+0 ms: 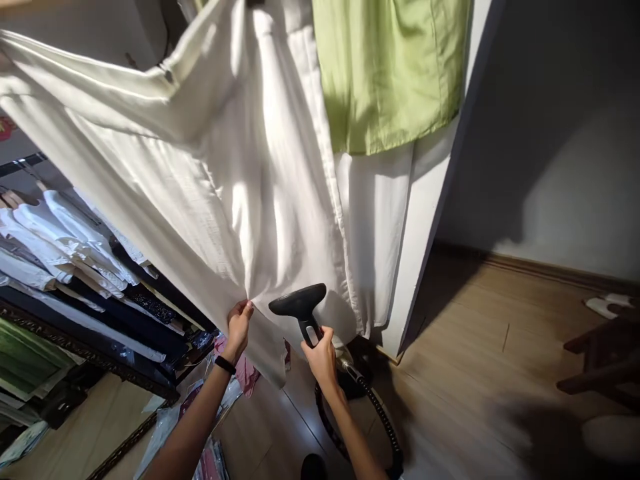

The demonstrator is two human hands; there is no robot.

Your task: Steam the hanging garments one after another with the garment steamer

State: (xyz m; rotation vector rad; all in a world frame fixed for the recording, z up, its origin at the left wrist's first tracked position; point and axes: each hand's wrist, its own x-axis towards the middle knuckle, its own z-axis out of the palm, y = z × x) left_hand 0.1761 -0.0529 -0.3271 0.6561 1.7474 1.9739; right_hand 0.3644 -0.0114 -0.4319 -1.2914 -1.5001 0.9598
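Observation:
White trousers hang in front of me, their creased fabric falling toward the floor. My left hand pinches the cloth low down, pulling folds toward its fingertips; a black band circles that wrist. In my right hand is the handle of a black garment steamer head, whose wide face is turned up toward the cloth, close to it. Whether the two touch I cannot tell. A ribbed black hose loops down to the floor beside my right forearm.
A light green garment hangs at the upper right beside a white panel edge. Several clothes hang on a rack at left. Plastic-wrapped packages lie on the floor. A dark wooden stool stands at right.

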